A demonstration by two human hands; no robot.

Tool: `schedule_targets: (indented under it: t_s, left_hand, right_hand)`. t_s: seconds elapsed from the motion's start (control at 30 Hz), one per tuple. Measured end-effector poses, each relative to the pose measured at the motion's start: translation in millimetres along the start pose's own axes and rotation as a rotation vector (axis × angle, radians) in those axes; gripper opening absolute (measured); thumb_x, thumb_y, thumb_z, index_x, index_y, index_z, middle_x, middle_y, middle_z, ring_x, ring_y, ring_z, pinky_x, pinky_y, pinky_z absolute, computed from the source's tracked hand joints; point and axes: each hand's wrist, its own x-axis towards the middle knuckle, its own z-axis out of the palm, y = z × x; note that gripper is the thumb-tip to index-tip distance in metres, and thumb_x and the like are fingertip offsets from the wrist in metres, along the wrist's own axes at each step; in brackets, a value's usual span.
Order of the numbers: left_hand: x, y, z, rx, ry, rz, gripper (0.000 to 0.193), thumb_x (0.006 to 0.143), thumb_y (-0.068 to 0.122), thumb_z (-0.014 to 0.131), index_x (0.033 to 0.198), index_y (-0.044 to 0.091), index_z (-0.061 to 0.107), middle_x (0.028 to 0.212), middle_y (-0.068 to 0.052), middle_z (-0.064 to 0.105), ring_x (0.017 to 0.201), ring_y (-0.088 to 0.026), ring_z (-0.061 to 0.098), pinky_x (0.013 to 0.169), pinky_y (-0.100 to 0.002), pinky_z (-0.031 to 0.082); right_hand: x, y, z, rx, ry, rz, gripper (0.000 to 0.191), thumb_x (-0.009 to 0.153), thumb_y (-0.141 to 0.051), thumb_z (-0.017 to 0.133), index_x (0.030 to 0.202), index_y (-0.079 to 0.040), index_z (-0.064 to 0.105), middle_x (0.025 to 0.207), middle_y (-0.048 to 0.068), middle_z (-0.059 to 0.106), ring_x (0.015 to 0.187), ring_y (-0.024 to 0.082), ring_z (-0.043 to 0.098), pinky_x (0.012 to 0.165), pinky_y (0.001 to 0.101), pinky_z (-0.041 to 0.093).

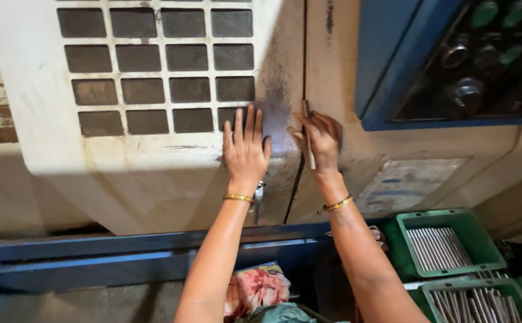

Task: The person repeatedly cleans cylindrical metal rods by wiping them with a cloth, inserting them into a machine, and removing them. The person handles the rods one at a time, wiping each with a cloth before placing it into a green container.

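A: Left hand point(246, 149)?

B: Flat on the machine door point(153, 161), fingers spread and open, gripping nothing. It sits just left of the door seam point(302, 72), under the grid window point(156, 66).

A: Right hand point(319, 142)?

B: Fingers curled around a thin metal rod point(309, 136), right at the seam.

A: How does the rod lie?

B: Long axis near vertical, along the seam; one end points up past the fingers, the other down below the palm.

A: Else?

B: Right of the seam and lower, green bins point(449, 242) of similar rods; above them, a blue control panel point(452, 60).
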Motion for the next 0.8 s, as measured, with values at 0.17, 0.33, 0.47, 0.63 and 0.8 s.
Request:
schedule_targets:
  t_s: [0.17, 0.33, 0.47, 0.63, 0.8]
  left_hand:
    - [-56.1, 11.3, 22.5, -0.082, 0.03, -0.029, 0.066, 0.102, 0.038, 0.06, 0.161, 0.021, 0.039, 0.171, 0.0, 0.029, 0.159, -0.029, 0.021, 0.129, -0.058, 0.009]
    - [-81.0, 9.7, 30.4, -0.123, -0.086, 0.016, 0.083, 0.09, 0.038, 0.068, 0.163, 0.022, 0.03, 0.171, 0.0, 0.019, 0.158, -0.034, 0.01, 0.126, -0.062, 0.004]
    - [-77.4, -0.2, 20.1, -0.226, -0.243, 0.048, 0.096, 0.078, 0.031, 0.072, 0.16, 0.021, 0.023, 0.169, -0.003, 0.015, 0.155, -0.036, 0.006, 0.123, -0.063, 0.002]
    - [-74.8, 1.7, 8.9, -0.03, -0.313, 0.074, 0.1, 0.076, 0.011, 0.066, 0.165, 0.02, 0.022, 0.173, -0.002, 0.014, 0.159, -0.035, 0.007, 0.127, -0.059, 0.002]
    - [-78.3, 10.1, 14.1, 0.004, -0.16, 0.095, 0.091, 0.082, 0.001, 0.06, 0.165, 0.014, 0.025, 0.173, -0.004, 0.014, 0.159, -0.038, 0.01, 0.128, -0.06, 0.005]
  right_hand:
    - [1.7, 3.2, 4.8, -0.037, -0.034, 0.007, 0.046, 0.084, -0.035, 0.083, 0.123, -0.014, 0.071, 0.116, 0.01, 0.07, 0.116, 0.031, 0.062, 0.104, 0.0448, 0.045]
    - [2.1, 6.8, 3.5, 0.018, -0.028, 0.025, 0.046, 0.087, -0.037, 0.081, 0.125, -0.014, 0.07, 0.116, 0.011, 0.069, 0.116, 0.031, 0.062, 0.104, 0.0446, 0.045]
    - [5.4, 6.1, 0.4, 0.049, -0.021, 0.038, 0.044, 0.09, -0.035, 0.079, 0.127, -0.013, 0.069, 0.118, 0.009, 0.07, 0.118, 0.029, 0.062, 0.106, 0.0438, 0.045]
    - [9.7, 2.3, -3.9, 0.06, -0.016, 0.028, 0.043, 0.089, -0.029, 0.081, 0.127, -0.013, 0.069, 0.119, 0.01, 0.069, 0.118, 0.031, 0.062, 0.105, 0.0434, 0.045]
    - [8.0, 12.0, -2.2, 0.162, 0.024, 0.078, 0.039, 0.088, -0.018, 0.083, 0.125, -0.011, 0.071, 0.121, 0.009, 0.071, 0.117, 0.029, 0.063, 0.103, 0.0413, 0.049]
